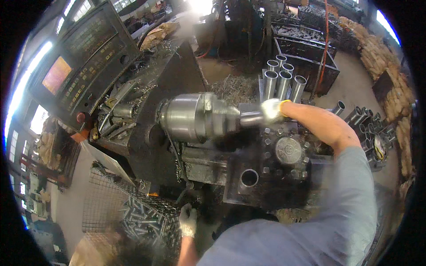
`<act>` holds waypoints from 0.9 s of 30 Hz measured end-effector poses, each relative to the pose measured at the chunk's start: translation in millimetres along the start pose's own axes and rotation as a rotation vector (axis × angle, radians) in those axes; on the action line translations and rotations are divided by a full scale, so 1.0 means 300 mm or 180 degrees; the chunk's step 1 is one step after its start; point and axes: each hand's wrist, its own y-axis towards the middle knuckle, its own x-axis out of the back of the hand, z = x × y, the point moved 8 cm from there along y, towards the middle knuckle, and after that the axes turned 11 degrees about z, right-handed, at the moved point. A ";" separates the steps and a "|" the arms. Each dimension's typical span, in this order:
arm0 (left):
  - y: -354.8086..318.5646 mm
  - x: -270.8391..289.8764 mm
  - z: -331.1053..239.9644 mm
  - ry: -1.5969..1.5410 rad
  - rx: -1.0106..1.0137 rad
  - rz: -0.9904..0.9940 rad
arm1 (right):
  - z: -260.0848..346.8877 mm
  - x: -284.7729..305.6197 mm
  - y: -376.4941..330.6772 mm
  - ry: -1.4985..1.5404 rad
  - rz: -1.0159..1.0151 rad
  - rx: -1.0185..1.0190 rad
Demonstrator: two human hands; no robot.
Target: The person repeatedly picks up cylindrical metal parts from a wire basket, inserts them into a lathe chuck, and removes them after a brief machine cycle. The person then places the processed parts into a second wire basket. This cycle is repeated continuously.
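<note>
The knit-gloved left hand shows fingers whose closure cannot be told, while the gloved right hand grips a smooth metal tube extending left from its fingers toward a stepped cylindrical chuck, with hollow, open-ended cylinders upright beyond them.

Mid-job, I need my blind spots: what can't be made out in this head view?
In the head view:
Tube between the chuck and right hand: left end hidden by the chuck, right end by the hand.
Right hand: blurred; how its grip closes is unclear.
Left hand: fingertips dark against a dark background; contact unclear.
Screen: too small and hazy to read.
Wire basket: lower part lost in blur near the lower edge.
</note>
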 end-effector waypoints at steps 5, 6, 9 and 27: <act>-0.017 0.035 -0.098 0.0149 0.0127 0.0616 | -0.072 0.156 -0.538 -0.0363 -0.1862 -0.0921; 0.001 0.016 -0.159 0.0142 0.0050 0.0870 | -0.016 0.171 -0.652 -0.0197 -0.2123 -0.1094; 0.041 -0.105 -0.418 -0.1179 -0.0558 0.1578 | 0.298 0.142 -0.954 0.0146 -0.2904 -0.1049; -0.050 -0.498 -0.237 -0.4983 0.1711 0.2818 | 0.878 -0.896 -0.610 0.4079 -0.0503 0.0562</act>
